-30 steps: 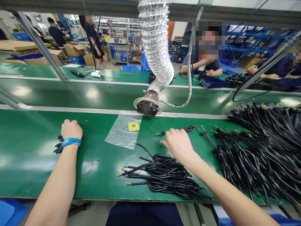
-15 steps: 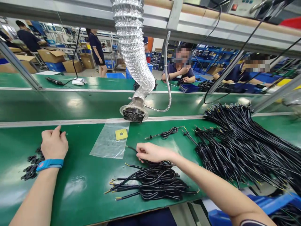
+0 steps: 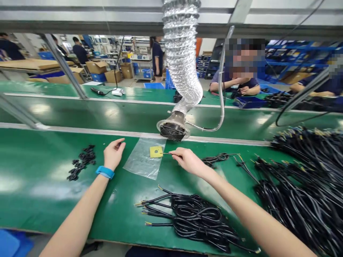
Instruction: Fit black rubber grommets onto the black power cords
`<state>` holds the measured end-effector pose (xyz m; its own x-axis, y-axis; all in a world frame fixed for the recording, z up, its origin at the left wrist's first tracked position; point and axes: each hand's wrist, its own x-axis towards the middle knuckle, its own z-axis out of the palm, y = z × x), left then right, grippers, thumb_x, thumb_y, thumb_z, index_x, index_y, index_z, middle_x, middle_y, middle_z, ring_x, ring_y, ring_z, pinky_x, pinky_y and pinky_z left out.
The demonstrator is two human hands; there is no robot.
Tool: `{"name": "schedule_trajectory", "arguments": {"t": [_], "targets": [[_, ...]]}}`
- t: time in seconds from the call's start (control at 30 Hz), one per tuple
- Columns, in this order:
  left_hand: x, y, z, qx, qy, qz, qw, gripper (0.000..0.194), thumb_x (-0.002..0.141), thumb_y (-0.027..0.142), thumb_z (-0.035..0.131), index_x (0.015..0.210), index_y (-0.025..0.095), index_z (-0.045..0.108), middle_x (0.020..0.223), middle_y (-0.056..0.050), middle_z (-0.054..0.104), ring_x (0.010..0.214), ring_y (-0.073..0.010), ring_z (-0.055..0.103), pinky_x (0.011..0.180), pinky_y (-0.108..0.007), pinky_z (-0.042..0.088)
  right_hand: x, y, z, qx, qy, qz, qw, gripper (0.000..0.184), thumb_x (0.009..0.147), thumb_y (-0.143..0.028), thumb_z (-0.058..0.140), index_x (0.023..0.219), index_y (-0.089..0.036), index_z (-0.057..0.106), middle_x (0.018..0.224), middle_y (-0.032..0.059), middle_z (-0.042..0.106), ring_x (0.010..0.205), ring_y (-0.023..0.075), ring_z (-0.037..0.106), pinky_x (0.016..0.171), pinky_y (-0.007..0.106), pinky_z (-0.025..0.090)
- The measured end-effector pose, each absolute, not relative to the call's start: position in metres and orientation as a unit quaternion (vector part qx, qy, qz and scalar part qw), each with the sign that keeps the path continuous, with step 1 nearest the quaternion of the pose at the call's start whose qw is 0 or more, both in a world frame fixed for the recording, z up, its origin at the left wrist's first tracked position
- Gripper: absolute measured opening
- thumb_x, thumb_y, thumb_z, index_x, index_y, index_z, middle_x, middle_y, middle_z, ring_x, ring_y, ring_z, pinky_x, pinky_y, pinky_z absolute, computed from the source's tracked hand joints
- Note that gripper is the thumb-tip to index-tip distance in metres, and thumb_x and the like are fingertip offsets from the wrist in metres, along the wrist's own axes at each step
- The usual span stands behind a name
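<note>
Duct: a crinkled silver foil tube (image 3: 182, 53) is hanging down and bending near its lower end.
Fan: a black fan with a ringed grille (image 3: 173, 132) is facing downward inside a round-rimmed metal hood (image 3: 178, 116).
Hose: a thin ribbed metal hose (image 3: 222, 78) is curving down to the hood's right.
Far side: a long green desk (image 3: 144, 94) is carrying a slim black corded tool (image 3: 97, 91), a small white object (image 3: 118, 92) and a dark blue tray (image 3: 249, 102).
People: a seated person in a navy shirt (image 3: 252, 85) is working behind the tray; another person in dark clothes (image 3: 157, 59) is standing farther back.
Background: an open cardboard box (image 3: 96, 67) is resting on a blue bin (image 3: 98, 77).
</note>
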<state>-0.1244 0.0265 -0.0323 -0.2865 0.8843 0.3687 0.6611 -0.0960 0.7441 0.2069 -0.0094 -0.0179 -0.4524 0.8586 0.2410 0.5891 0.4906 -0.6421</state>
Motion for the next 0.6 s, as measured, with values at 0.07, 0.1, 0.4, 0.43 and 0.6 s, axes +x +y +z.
{"name": "schedule_trajectory", "arguments": {"t": [0.07,0.1,0.4,0.43,0.6], "targets": [[-0.122,0.027,-0.036,0.555,0.651,0.476,0.2,0.054,0.075,0.05,0.059,0.11,0.01,0.069,0.084,-0.008,0.068,0.07,-0.017,0.059,0.07,-0.031,0.051,0.189,-0.002,-0.04,-0.452,-0.815,0.223,0.287,0.027,0.093,-0.015,0.049,0.107,-0.015,0.072,0.09,0.0078,0.067,0.082,0.0178,0.062,0.077,0.028,0.046],[-0.122,0.028,-0.038,0.541,0.643,0.49,0.233,0.056,0.075,0.05,0.059,0.112,0.009,0.067,0.084,-0.008,0.068,0.071,-0.017,0.06,0.071,-0.031,0.051,0.182,0.0,-0.049,-0.462,-0.814,0.205,0.287,0.027,0.094,-0.016,0.049,0.108,-0.016,0.071,0.09,0.0073,0.066,0.081,0.0172,0.062,0.076,0.027,0.046],[-0.106,0.023,-0.035,0.507,0.581,0.547,0.325,0.066,0.063,0.052,0.076,0.114,0.011,0.066,0.085,-0.005,0.067,0.07,-0.0156,0.063,0.072,-0.034,0.054,0.165,0.005,-0.081,-0.5,-0.848,-0.006,0.176,0.031,0.1,-0.02,0.039,0.108,-0.017,0.069,0.088,0.0072,0.062,0.074,0.0144,0.057,0.061,0.025,0.036],[-0.101,0.022,-0.033,0.501,0.576,0.555,0.332,0.066,0.062,0.051,0.078,0.113,0.011,0.067,0.082,-0.004,0.067,0.069,-0.0156,0.063,0.071,-0.034,0.054,0.165,0.005,-0.081,-0.49,-0.857,-0.017,0.158,0.03,0.099,-0.017,0.04,0.108,-0.016,0.069,0.087,0.0079,0.062,0.074,0.0148,0.057,0.061,0.025,0.035],[-0.067,0.02,-0.03,0.45,0.522,0.57,0.447,0.054,0.061,0.043,0.084,0.102,0.01,0.071,0.079,-0.007,0.071,0.069,-0.0152,0.064,0.069,-0.031,0.054,0.169,0.006,-0.081,-0.462,-0.866,-0.036,0.187,0.03,0.097,-0.016,0.041,0.108,-0.015,0.069,0.085,0.0081,0.063,0.071,0.0151,0.058,0.061,0.025,0.037]]}}
